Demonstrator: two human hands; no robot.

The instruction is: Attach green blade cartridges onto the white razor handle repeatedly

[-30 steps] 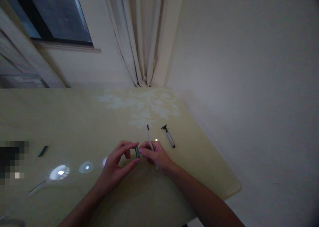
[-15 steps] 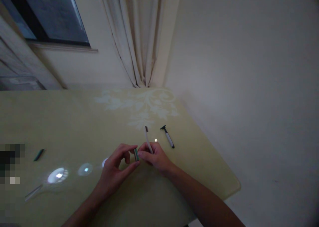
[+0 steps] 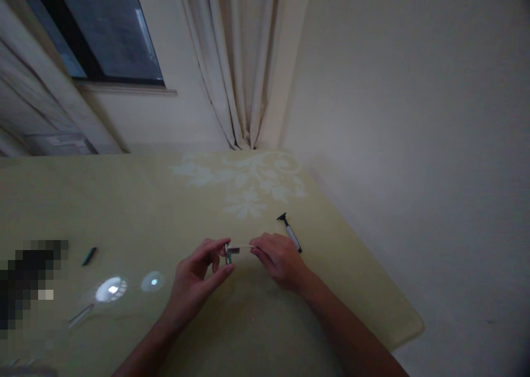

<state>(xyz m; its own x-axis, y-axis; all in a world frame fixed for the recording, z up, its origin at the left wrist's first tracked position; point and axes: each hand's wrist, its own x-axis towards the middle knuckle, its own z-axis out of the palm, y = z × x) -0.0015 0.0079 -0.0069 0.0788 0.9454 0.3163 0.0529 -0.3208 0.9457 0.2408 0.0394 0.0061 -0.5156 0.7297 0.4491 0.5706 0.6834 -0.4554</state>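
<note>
My left hand (image 3: 199, 272) pinches a razor cartridge (image 3: 228, 255) with a green strip between thumb and forefinger, holding it on edge above the table. My right hand (image 3: 279, 260) grips the pale handle of a toothbrush (image 3: 244, 248). Its dark-bristled head points left and meets the side of the cartridge, or lies very close to it. Beyond my right hand, a razor handle (image 3: 292, 235) in black and grey rests on the table, its lower end partly behind the hand.
A second green-and-dark cartridge-like piece (image 3: 89, 256) lies on the yellowish table (image 3: 136, 206) at the left. Nearer me is a thin clear-looking stick (image 3: 81, 316). A blurred dark patch covers the far left. Wall and curtain (image 3: 244, 62) border the table's back.
My right hand has turned the toothbrush from upright to level, its head now at the cartridge. That hand has moved slightly right. My left hand keeps its pinch. The view has shifted left.
</note>
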